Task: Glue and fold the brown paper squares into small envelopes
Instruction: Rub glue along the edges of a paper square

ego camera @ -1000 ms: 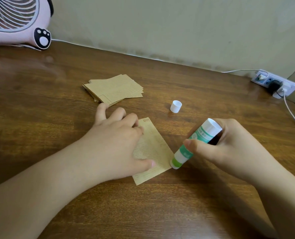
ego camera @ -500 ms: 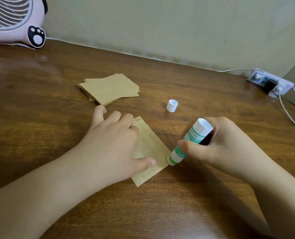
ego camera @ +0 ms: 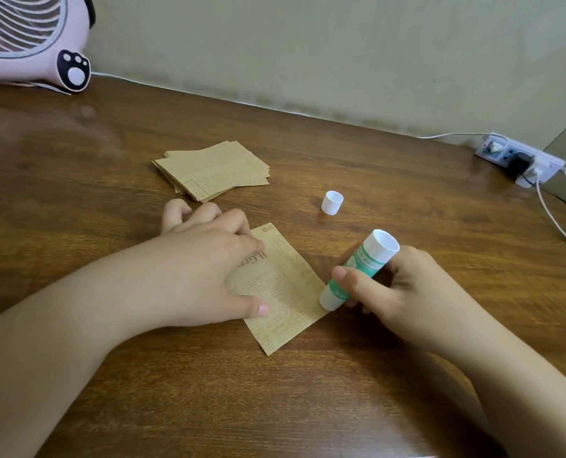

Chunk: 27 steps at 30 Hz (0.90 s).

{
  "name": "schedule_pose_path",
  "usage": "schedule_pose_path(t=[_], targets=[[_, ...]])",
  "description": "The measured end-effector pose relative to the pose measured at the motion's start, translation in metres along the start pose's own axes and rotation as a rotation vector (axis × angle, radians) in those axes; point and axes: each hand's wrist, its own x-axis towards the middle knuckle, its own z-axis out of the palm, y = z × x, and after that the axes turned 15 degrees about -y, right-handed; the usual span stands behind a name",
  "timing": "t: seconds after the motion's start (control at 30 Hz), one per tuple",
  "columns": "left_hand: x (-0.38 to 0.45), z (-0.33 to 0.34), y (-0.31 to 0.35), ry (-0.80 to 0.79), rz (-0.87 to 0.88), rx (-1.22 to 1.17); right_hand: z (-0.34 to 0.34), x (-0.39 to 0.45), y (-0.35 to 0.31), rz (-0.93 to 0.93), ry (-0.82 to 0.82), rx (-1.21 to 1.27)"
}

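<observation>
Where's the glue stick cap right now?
In the head view, the white cap stands alone on the wooden table, right of the stack of brown papers and beyond the glue stick.

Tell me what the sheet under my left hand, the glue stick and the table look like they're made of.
Sheet: thin brown kraft-type paper, matte, with newspaper-style print; it lies flat.
Glue stick: likely smooth plastic, a white tube with a green label and a slight sheen.
Table: wood or wood-look laminate, glossy; grain shows and the wall reflects in it. Which one, I can't tell.

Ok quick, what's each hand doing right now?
Left hand: open, pressing the paper sheet flat.
Right hand: gripping the glue stick.
</observation>
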Motion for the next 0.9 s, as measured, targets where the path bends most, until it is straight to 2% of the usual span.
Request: schedule_pose_path(t=[0.2,0.4,0.57,0.67,0.8,0.9], targets=[[0.002,0.002,0.000,0.026,0.008,-0.020,-0.004,-0.005,-0.001,-0.021,-0.122,0.063],[0.002,0.003,0.000,0.046,0.006,-0.011,-0.004,-0.009,-0.002,0.063,-0.163,0.096],[0.001,0.005,0.002,0.085,-0.003,0.003,0.004,-0.007,0.000,0.081,-0.066,0.406],[0.001,0.007,0.005,0.118,-0.030,0.036,0.004,-0.005,0.006,0.138,0.051,0.686],[-0.002,0.007,0.011,0.157,-0.065,0.057,-0.006,-0.004,0.011,0.124,0.107,1.028],[-0.004,0.007,0.021,0.190,-0.097,0.066,-0.009,-0.003,0.012,0.127,0.142,1.056]])
